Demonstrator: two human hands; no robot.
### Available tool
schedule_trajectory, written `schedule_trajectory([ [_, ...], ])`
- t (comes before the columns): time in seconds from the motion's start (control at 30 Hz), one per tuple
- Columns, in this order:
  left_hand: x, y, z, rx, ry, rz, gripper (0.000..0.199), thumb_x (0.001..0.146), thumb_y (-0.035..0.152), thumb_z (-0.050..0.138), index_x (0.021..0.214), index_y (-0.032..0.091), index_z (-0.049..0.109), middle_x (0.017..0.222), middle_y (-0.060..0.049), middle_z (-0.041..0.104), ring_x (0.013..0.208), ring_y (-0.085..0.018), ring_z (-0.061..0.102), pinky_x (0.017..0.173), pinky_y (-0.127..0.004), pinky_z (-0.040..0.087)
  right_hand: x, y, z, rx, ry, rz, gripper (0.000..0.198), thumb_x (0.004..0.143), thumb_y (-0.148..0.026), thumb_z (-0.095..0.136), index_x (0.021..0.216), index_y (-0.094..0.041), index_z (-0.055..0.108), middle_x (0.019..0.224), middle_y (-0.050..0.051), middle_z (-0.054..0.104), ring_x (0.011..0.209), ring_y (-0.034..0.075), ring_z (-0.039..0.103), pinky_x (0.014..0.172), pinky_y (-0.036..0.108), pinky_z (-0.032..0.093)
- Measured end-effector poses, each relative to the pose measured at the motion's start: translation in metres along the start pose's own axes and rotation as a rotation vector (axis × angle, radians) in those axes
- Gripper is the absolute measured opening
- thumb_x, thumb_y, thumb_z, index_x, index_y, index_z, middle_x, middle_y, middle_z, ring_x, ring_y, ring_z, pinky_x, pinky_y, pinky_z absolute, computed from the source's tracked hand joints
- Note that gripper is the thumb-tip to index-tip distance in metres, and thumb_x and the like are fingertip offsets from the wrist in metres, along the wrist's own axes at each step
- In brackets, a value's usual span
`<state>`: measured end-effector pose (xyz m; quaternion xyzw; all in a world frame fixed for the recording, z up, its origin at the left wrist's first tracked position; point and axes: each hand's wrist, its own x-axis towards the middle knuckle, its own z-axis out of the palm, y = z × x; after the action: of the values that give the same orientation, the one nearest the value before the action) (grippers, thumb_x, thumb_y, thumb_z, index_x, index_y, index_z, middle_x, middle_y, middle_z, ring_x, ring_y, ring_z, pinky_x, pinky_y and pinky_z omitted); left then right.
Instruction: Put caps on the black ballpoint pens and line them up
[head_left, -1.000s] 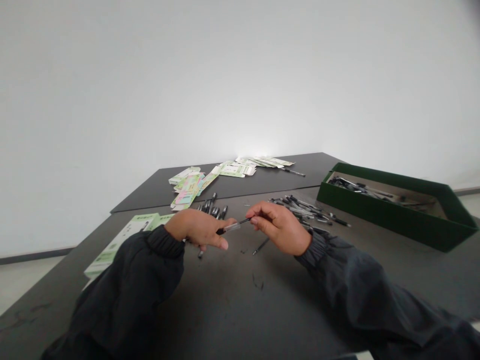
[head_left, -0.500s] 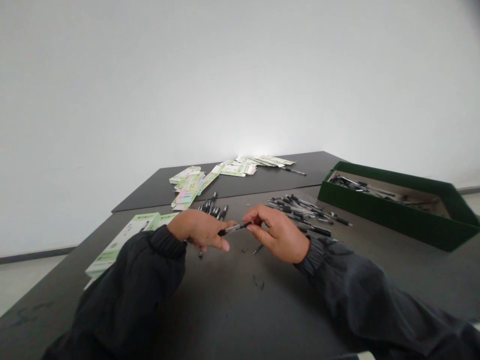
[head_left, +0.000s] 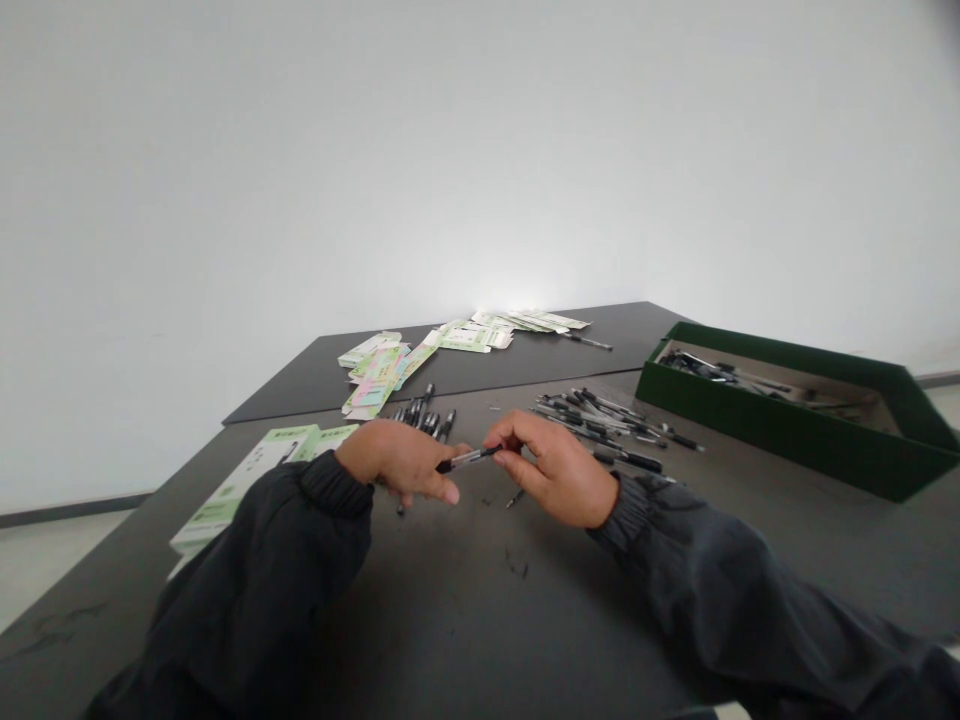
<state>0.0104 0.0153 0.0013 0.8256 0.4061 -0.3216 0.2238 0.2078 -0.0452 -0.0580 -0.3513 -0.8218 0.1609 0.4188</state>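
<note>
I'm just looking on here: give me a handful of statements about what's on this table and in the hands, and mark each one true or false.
1. Both hands hold one pen between them. True: the left hand and the right hand each pinch an end of the pen.
2. The green tray sits on the person's left. False: the green tray lies to the right, with pens inside.
3. Loose pens lie on the table beyond the right hand. True: a pile of loose pens lies there on the dark table.
4. The printed cartons are stacked inside the tray. False: the flat printed cartons lie spread on the table, far from the tray.
5. The person wears gloves. False: both hands are bare, with dark sleeves.
</note>
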Motion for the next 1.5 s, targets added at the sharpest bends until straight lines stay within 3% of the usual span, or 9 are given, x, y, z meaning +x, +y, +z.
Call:
schedule_trajectory([
  [0.23,-0.004,0.003,-0.004,0.016,-0.018,-0.005,0.075,0.088,0.043,0.046,0.149,0.012,0.014,0.088,-0.011,0.074,0.080,-0.022,0.067,0.068,-0.028,0.047,0.002,0.008,-0.003,0.210,0.056,0.155,0.011,0.087,-0.023,0.048,0.095,-0.018,0.053,0.075,0.000,0.059,0.065,0.009,0.054,0.063,0.022,0.043],
  [0.43,-0.008,0.009,-0.005,-0.032,-0.024,-0.005,0.076,0.089,0.038,0.046,0.148,0.006,0.010,0.096,-0.015,0.073,0.086,-0.022,0.067,0.073,-0.030,0.046,0.015,0.046,-0.035,0.423,0.404,0.286,0.015,0.080,-0.029,0.053,0.087,-0.019,0.046,0.068,-0.003,0.057,0.055,0.007,0.053,0.053,0.021,0.043],
  [0.57,-0.007,0.009,-0.005,-0.051,-0.059,-0.015,0.077,0.089,0.039,0.046,0.149,0.008,0.008,0.099,-0.015,0.072,0.085,-0.022,0.067,0.071,-0.029,0.047,0.017,0.077,-0.045,0.385,0.487,0.396,0.018,0.076,-0.029,0.052,0.090,-0.018,0.052,0.063,-0.004,0.056,0.051,0.007,0.051,0.051,0.020,0.042],
  [0.7,-0.006,0.009,-0.005,-0.050,-0.063,-0.038,0.075,0.089,0.036,0.046,0.149,0.008,0.009,0.101,-0.014,0.072,0.089,-0.022,0.067,0.071,-0.028,0.048,0.014,0.091,-0.046,0.395,0.466,0.495,0.023,0.075,-0.029,0.050,0.090,-0.015,0.061,0.058,-0.004,0.053,0.048,0.008,0.047,0.046,0.020,0.037],
  [0.87,-0.005,0.007,-0.004,-0.060,-0.052,-0.040,0.075,0.090,0.038,0.046,0.149,0.008,0.011,0.100,-0.014,0.072,0.088,-0.023,0.068,0.072,-0.029,0.048,0.013,0.085,-0.049,0.551,0.429,0.482,0.016,0.073,-0.027,0.052,0.081,-0.015,0.060,0.058,-0.003,0.053,0.048,0.007,0.047,0.046,0.020,0.035],
  [1.13,-0.001,0.004,-0.003,-0.059,-0.056,-0.053,0.074,0.089,0.039,0.047,0.149,0.012,0.013,0.097,-0.013,0.073,0.084,-0.022,0.068,0.067,-0.029,0.049,0.012,0.071,-0.035,0.441,0.148,0.486,0.012,0.075,-0.025,0.051,0.082,-0.017,0.056,0.056,-0.006,0.048,0.046,0.006,0.042,0.046,0.018,0.032],
  [1.27,0.001,0.001,-0.002,-0.083,-0.050,-0.042,0.071,0.089,0.038,0.048,0.148,0.013,0.018,0.096,-0.013,0.073,0.080,-0.021,0.069,0.065,-0.027,0.049,0.011,0.048,-0.024,0.300,-0.025,0.434,0.014,0.080,-0.025,0.049,0.082,-0.015,0.058,0.058,-0.004,0.050,0.052,0.007,0.045,0.051,0.020,0.035],
  [1.37,0.003,0.000,0.000,-0.074,-0.048,-0.055,0.070,0.088,0.039,0.049,0.147,0.015,0.020,0.095,-0.012,0.074,0.080,-0.022,0.069,0.064,-0.026,0.048,0.009,0.021,-0.005,0.251,-0.127,0.329,0.023,0.080,-0.037,0.058,0.089,-0.015,0.060,0.070,-0.001,0.056,0.060,0.009,0.049,0.055,0.022,0.037],
  [1.5,0.006,0.006,0.001,-0.003,-0.012,-0.037,0.059,0.088,0.039,0.049,0.140,0.016,0.036,0.094,-0.012,0.073,0.076,-0.023,0.068,0.063,-0.028,0.048,0.007,-0.002,0.019,0.076,-0.059,0.234,0.022,0.078,-0.037,0.063,0.085,-0.017,0.061,0.077,0.001,0.059,0.069,0.011,0.050,0.061,0.023,0.036],
])
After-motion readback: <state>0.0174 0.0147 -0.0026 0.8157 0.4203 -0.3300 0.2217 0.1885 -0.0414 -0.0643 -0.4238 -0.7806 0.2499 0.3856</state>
